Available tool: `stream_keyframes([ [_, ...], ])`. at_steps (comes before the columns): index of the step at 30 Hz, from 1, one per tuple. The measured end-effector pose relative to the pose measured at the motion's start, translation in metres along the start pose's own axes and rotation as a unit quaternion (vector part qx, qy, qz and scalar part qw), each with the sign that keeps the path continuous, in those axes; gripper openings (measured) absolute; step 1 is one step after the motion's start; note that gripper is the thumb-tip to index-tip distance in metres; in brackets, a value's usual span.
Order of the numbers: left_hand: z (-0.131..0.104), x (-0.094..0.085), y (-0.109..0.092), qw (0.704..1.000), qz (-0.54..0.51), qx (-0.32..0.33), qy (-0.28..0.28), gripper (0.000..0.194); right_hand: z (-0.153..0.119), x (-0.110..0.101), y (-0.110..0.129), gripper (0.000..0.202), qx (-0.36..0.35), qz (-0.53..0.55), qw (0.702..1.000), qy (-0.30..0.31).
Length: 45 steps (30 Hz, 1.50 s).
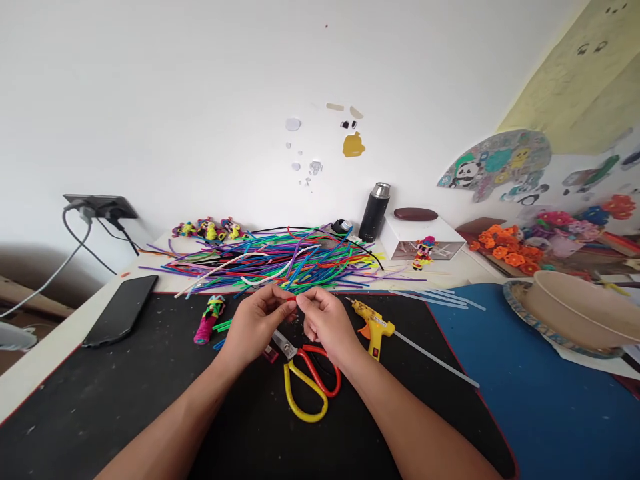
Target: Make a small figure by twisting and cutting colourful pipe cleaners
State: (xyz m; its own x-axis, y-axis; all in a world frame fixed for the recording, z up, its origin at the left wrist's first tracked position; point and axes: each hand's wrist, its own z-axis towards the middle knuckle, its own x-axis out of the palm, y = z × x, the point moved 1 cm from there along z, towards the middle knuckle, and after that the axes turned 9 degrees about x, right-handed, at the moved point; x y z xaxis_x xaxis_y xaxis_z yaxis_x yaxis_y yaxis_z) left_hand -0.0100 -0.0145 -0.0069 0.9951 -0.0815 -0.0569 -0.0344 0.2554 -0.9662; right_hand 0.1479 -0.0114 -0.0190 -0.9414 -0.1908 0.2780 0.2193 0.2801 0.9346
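My left hand (256,324) and my right hand (327,323) meet over the black mat, both closed in a pinch. Between their fingertips shows a small bit of red pipe cleaner (291,299), mostly covered by the fingers. Scissors (307,380) with one yellow and one red handle lie below the hands, blades pointing away and partly hidden. Left of my left hand is a small pipe-cleaner figure (209,321) with a pink lower part. Green pipe cleaner ends (223,327) stick out beside my left wrist. A yellow glue gun (373,325) rests right of my right hand.
A heap of coloured pipe cleaners (270,257) spreads behind the mat. A phone (121,311) lies at left. Toward the wall stand a black flask (375,212) and a white box (425,233). Clear glue sticks (445,300) and a large bowl (583,310) are at right.
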Motion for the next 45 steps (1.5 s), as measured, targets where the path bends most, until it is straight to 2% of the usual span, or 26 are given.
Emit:
stream_keyframes([
  [6,0.000,-0.002,0.008,0.999,0.054,0.001,0.003,0.025,0.005,-0.001,-0.008,0.034,-0.015,-0.049,0.999,-0.019],
  [12,-0.001,-0.001,0.009,0.991,0.130,0.015,-0.008,0.017,0.006,-0.001,-0.010,0.035,-0.001,-0.035,0.999,-0.026],
  [15,-0.001,0.000,0.007,0.995,0.095,0.017,0.003,0.020,0.004,-0.001,-0.006,0.037,0.014,0.007,1.000,-0.018],
  [22,0.003,-0.003,0.002,0.994,-0.098,-0.007,0.040,0.040,0.001,0.000,0.000,0.048,0.048,0.142,0.988,0.041],
  [27,0.004,-0.004,0.007,0.991,-0.131,-0.017,0.033,0.036,0.001,0.000,-0.001,0.047,0.054,0.168,0.982,0.068],
  [34,0.002,-0.002,0.003,0.998,-0.057,0.002,0.000,0.033,0.000,0.003,-0.002,0.046,0.057,0.144,0.986,0.057],
  [40,0.003,-0.007,-0.001,0.994,0.040,0.083,-0.050,0.029,0.000,0.002,-0.001,0.041,0.036,0.075,0.996,0.033],
  [45,0.002,-0.012,0.008,0.993,0.078,0.075,-0.044,0.030,0.000,0.001,0.000,0.037,0.015,0.028,0.999,0.016],
])
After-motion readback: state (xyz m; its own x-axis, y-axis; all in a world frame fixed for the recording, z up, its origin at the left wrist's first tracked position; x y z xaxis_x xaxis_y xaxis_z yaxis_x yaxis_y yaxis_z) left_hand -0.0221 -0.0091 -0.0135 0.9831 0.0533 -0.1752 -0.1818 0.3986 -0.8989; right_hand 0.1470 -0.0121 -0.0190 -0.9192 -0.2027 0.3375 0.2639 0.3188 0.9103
